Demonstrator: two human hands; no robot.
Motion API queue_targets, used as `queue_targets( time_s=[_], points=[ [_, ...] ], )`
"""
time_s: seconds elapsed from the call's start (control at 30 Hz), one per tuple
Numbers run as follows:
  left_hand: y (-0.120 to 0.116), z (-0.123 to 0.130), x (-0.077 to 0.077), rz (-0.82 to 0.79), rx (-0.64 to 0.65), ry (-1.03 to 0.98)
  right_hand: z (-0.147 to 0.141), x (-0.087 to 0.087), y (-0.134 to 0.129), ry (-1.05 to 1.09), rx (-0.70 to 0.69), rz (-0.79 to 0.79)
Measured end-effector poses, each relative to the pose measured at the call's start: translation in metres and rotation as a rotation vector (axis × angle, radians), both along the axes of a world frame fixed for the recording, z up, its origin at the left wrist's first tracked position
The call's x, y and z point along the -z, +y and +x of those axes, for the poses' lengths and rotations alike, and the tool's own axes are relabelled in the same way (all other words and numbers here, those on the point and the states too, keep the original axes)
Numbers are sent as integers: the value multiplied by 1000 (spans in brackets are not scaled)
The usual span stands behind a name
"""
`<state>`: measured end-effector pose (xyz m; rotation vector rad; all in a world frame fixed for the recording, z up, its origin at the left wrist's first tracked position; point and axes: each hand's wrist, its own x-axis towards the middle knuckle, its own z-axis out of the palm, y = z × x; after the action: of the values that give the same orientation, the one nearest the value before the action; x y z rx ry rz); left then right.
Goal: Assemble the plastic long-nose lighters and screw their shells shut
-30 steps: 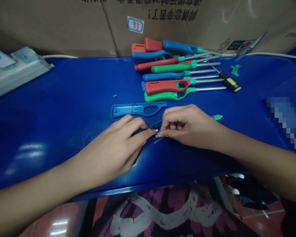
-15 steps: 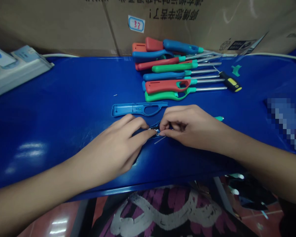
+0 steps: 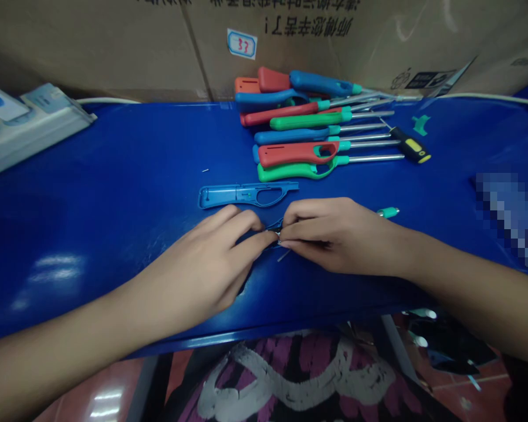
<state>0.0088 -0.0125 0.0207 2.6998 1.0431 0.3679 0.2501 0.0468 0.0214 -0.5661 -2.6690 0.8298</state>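
Observation:
My left hand (image 3: 220, 258) bends its fingers over a blue casing part (image 3: 274, 224) lying on the table, thumb and index at its inner parts. Facing it, my right hand (image 3: 334, 234) pinches thumb and fingers together at the same spot; what sits between its fingertips is too small to make out. A thin pale strip (image 3: 284, 255) sticks out just below the right fingertips. Most of the casing is covered by both hands. Directly above lies an open blue casing half (image 3: 246, 194). A teal tip (image 3: 388, 212) shows beyond my right wrist.
Several red, blue and green lighters (image 3: 308, 120) lie piled at the back before a cardboard box (image 3: 114, 47). Right of them are a black-yellow screwdriver (image 3: 411, 145) and a teal scrap (image 3: 421, 125). A power strip (image 3: 35, 126) stands far left; a small screw (image 3: 205, 170) lies mid-table.
My right hand has shifted slightly down and its fingers have drawn closer together, now covering more of the casing. More of the teal tip shows. My left hand stays nearly where it was.

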Motion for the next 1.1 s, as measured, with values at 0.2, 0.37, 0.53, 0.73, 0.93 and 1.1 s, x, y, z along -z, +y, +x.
queue_targets(
  time_s=[0.2,0.37,0.53,0.73,0.93,1.1],
  points=[
    [1,-2,0,-42,-33,-56,-3,-2,-3,30,106,-30],
    [0,-4,1,-89,-112,-135,-9,3,-1,58,335,-63],
    [-2,-5,3,-77,-106,-146,-12,5,-2,46,449,-203],
    [-3,-5,2,-80,-137,-141,-15,4,-5,46,488,-247],
    [-3,-4,0,-67,-118,-113,-14,5,-3,56,447,-187],
    [-3,-2,-1,-122,-147,-132,-11,4,-1,58,411,-164]
  ],
)
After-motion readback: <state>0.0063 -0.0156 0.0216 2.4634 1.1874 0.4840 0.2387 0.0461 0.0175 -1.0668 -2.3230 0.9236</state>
